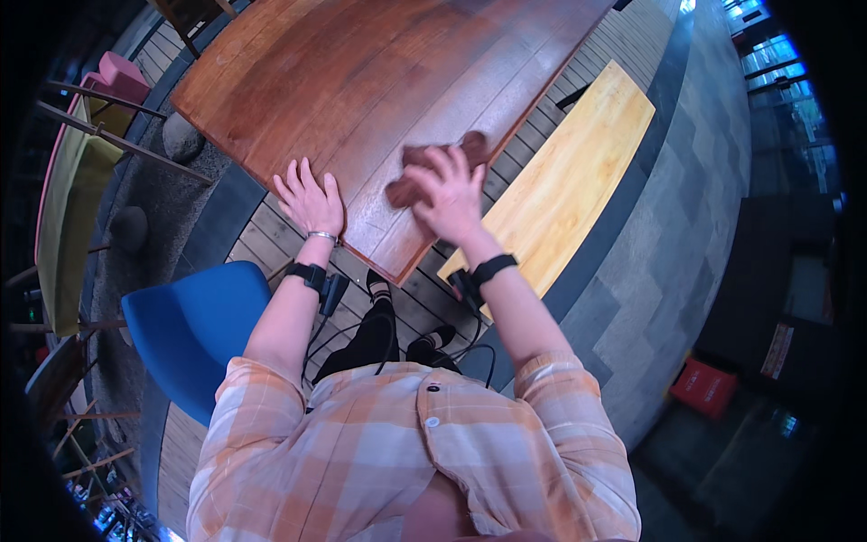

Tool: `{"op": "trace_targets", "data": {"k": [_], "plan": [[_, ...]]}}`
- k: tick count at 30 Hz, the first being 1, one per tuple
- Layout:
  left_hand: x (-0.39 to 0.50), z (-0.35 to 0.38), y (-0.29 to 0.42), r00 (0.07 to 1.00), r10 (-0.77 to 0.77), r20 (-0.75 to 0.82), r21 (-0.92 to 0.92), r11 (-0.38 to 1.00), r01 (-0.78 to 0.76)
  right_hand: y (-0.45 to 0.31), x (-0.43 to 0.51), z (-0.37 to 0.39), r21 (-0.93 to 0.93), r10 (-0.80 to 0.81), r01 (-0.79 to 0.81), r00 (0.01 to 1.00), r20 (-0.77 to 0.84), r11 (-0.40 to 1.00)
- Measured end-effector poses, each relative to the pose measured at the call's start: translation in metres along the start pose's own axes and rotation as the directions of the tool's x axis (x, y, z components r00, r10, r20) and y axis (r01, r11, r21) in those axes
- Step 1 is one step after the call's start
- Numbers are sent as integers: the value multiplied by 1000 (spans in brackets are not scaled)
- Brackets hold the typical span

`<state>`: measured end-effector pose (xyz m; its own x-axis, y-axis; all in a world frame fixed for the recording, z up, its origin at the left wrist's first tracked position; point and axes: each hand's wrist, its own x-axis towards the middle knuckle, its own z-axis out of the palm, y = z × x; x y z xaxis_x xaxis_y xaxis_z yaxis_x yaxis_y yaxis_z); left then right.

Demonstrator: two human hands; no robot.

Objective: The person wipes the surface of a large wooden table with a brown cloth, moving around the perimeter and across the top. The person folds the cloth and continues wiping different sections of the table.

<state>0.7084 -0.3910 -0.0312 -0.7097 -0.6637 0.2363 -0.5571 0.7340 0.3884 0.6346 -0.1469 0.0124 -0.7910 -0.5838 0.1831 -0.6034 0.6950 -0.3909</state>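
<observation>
My right hand (pixel 450 196) lies over a bunched brown cloth (pixel 416 157) on the wooden tabletop (pixel 325 101), near its right-hand corner. Parts of the cloth stick out around the fingers, and both are a little blurred. My left hand (pixel 311 200) rests palm down at the near edge of the same tabletop, fingers apart and nothing in it. The reddish-brown surface is made of planks and reflects light. Each forearm carries a black strap with a small device and a cable.
A pale wooden bench (pixel 569 176) runs along the table's right side. To the left stands a blue chair (pixel 203 318), with stones (pixel 183 135) on gravel beyond it. Cables (pixel 339 332) hang near my legs. A red box (pixel 704 386) is at far right.
</observation>
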Motion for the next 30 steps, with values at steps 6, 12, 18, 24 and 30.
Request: {"op": "trace_targets", "data": {"k": [6,12,18,24,30], "plan": [[-1,-6,2,999,44,15,25,999,-44,85,89,0,-71,358,-386,898,-255,920],[-1,-8,4,999,42,15,30,999,-42,81,89,7,12,407,-433,837,-365,901],[-2,-3,1,996,81,-37,44,996,-80,-46,-48,18,218,134,-91,972,-194,972],[-1,-2,-1,997,79,-11,56,995,-78,9,-13,22,269,234,-146,915,-328,952],[-1,2,-6,992,123,-42,93,989,-118,117,84,16,396,607,-472,708,-362,787]]}}
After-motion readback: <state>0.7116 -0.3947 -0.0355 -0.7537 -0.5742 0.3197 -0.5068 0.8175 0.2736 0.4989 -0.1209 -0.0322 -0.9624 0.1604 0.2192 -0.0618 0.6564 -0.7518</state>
